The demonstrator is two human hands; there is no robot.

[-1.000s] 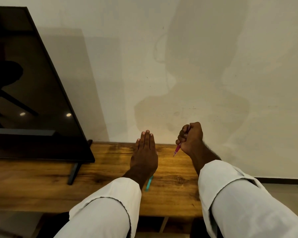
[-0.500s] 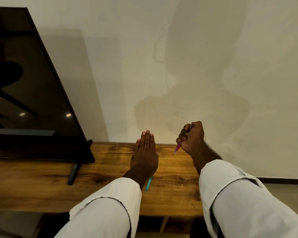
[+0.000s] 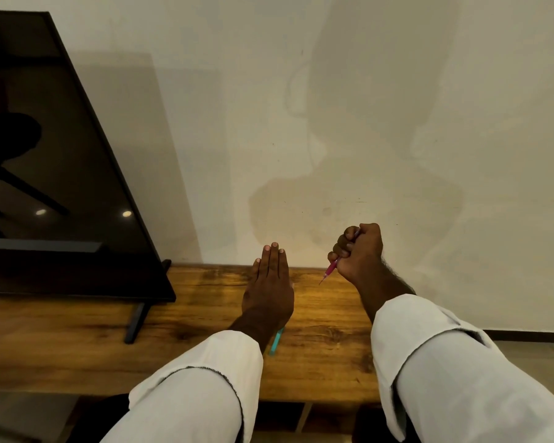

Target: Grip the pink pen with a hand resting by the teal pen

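Observation:
My left hand (image 3: pixel 269 282) lies flat, palm down, on the wooden table (image 3: pixel 77 340), its fingers straight and together, pointing at the wall. A small teal object (image 3: pixel 276 342) sticks out from under that wrist, mostly hidden. My right hand (image 3: pixel 360 252) is raised just above the table's back edge, fingers curled round a pink pen (image 3: pixel 329 270) whose tip points down and to the left. The pen's tip is a little to the right of my left hand and apart from it.
A black flat screen (image 3: pixel 45 174) on thin black legs stands on the table at the left. A pale wall (image 3: pixel 397 123) rises directly behind the table. The table's right end is near my right sleeve, with tiled floor (image 3: pixel 531 356) beyond.
My right hand with the pen has risen very slightly. My left hand stays flat in the same place.

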